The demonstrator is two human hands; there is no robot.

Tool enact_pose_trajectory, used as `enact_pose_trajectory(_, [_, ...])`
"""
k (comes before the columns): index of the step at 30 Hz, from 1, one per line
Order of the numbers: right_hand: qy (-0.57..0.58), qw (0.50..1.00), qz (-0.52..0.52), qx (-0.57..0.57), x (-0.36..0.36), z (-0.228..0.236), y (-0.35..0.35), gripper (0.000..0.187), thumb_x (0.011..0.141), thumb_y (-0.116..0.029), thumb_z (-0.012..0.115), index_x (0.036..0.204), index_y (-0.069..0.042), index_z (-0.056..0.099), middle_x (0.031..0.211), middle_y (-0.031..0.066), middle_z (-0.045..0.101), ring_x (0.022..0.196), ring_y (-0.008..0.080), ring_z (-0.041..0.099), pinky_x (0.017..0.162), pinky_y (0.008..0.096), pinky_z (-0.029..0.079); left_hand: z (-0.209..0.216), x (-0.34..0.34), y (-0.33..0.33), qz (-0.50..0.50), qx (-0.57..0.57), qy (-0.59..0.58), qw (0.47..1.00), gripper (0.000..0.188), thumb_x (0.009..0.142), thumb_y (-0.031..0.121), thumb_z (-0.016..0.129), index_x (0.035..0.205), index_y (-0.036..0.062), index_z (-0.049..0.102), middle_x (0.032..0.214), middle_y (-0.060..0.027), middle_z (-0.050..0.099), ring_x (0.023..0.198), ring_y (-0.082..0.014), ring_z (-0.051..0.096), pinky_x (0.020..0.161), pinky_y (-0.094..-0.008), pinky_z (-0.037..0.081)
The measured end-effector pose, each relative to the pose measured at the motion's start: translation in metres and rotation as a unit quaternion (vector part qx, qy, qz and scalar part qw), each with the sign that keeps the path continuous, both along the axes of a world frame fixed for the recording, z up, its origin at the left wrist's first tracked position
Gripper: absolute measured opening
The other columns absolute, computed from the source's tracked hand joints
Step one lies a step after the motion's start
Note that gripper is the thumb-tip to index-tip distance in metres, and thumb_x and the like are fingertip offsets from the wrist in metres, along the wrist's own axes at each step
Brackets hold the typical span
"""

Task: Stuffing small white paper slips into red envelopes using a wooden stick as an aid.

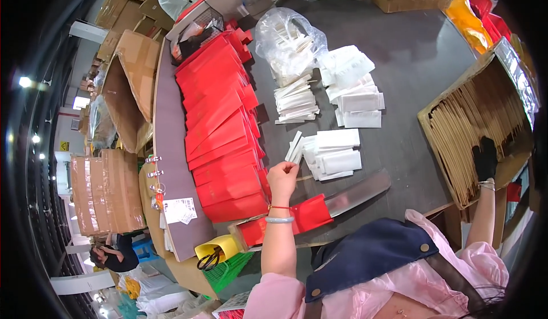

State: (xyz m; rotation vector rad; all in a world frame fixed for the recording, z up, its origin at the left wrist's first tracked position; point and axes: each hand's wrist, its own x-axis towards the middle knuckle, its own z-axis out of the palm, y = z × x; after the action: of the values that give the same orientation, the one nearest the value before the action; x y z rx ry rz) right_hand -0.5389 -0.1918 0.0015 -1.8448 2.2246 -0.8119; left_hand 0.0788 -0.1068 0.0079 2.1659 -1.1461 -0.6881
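While the two hands are resting well apart, slim white strips [294, 146] are lying just beyond the bare left hand [282, 177], much the nearer one, their long axes pointing away from the person. Its fingers are curling in beside them; whether they are gripping one, I cannot tell. Over to the right, the black-gloved right hand [485, 158] is resting inside an open carton [507, 173]; brown cardboard sheets [456, 139] are standing mostly to its left, and its grasp is staying unclear to me.

Bare left hand [283, 176] — narrow white strips [294, 146] at its one o'clock, flat red packets [220, 122] at ten. Black-gloved right hand [485, 158], view's three o'clock — inside brown cardboard carton [511, 169].
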Motion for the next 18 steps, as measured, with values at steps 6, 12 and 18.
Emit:
enact_pose_trajectory(6, [0.213, 0.975, 0.062, 0.008, -0.029, -0.027, -0.002, 0.030, 0.093, -0.021, 0.054, 0.111, 0.001, 0.060, 0.101, 0.0197, 0.060, 0.096, 0.0381, 0.059, 0.084, 0.0421, 0.048, 0.018, 0.012, -0.001, 0.011, 0.045, -0.032, 0.998, 0.012, 0.079, 0.015, 0.069, 0.081, 0.0035, 0.071, 0.073, -0.0126, 0.069, 0.068, -0.0260, 0.068, 0.065, -0.0356, 0.053])
enact_pose_trajectory(12, [0.188, 0.981, 0.009, 0.057, -0.006, -0.015, -0.001, 0.031, 0.093, -0.022, 0.054, 0.112, 0.002, 0.061, 0.108, 0.0189, 0.063, 0.103, 0.0362, 0.060, 0.088, 0.0410, 0.048, 0.043, 0.001, -0.015, -0.125, 0.068, -0.216, 0.966, 0.007, 0.082, 0.013, 0.064, 0.081, 0.0061, 0.066, 0.084, -0.0151, 0.065, 0.082, -0.0365, 0.064, 0.070, -0.0452, 0.051])
enact_pose_trajectory(18, [0.154, 0.984, -0.035, 0.081, -0.019, -0.019, 0.008, 0.039, 0.091, -0.018, 0.052, 0.125, 0.001, 0.058, 0.127, 0.0185, 0.060, 0.120, 0.0335, 0.055, 0.103, 0.0377, 0.042, 0.042, -0.016, -0.025, -0.149, -0.096, -0.202, 0.963, 0.007, 0.082, 0.008, 0.065, 0.085, 0.0037, 0.060, 0.088, -0.0149, 0.062, 0.086, -0.0382, 0.059, 0.075, -0.0458, 0.048])
